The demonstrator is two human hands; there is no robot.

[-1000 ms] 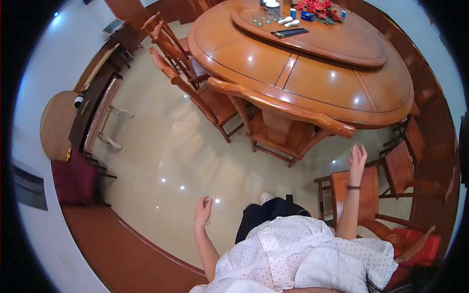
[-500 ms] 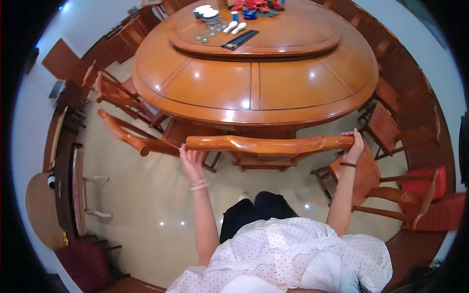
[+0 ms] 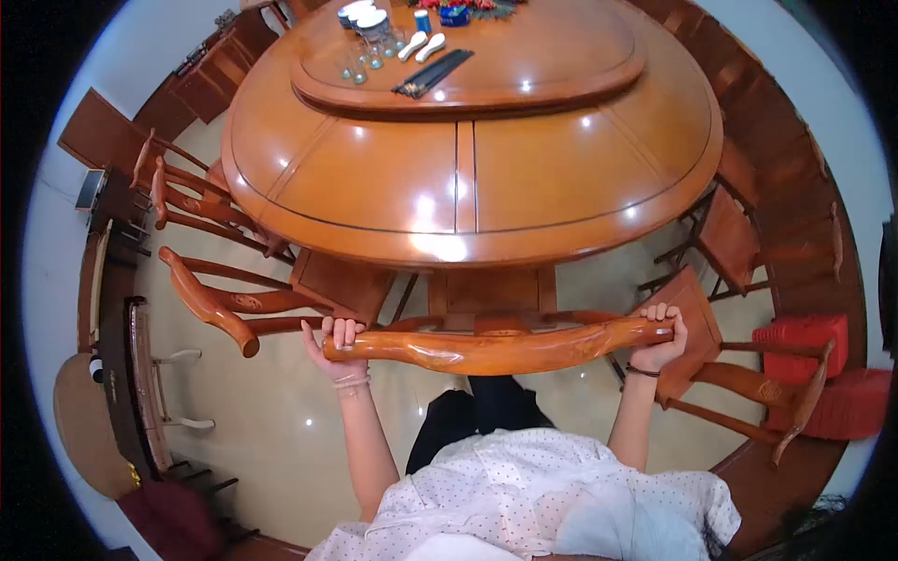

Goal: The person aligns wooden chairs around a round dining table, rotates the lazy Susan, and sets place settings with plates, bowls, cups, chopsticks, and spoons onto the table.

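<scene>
A wooden chair stands right in front of me, its curved, glossy top rail [image 3: 486,352] running across between my hands. At the rail's left end, my left hand [image 3: 335,344] has its fingers curled over the wood, the thumb side out to the left. My right hand [image 3: 660,337] wraps the right end, knuckles on top. Most of the chair below the rail is hidden by it. Beyond stands the large round wooden table [image 3: 374,201], apart from the rail.
On the table's raised turntable [image 3: 543,89] are black chopsticks [image 3: 433,74], white spoons [image 3: 423,47], glasses [image 3: 359,70] and stacked dishes [image 3: 371,21]. Another wooden chair [image 3: 215,299] stands close on the left, one [image 3: 687,337] on the right. Red boxes [image 3: 809,346] sit beyond it.
The chair's top rail has come towards me, away from the table, with both hands on it. My left hand's fingers have closed further over its end. The view has shifted slightly.
</scene>
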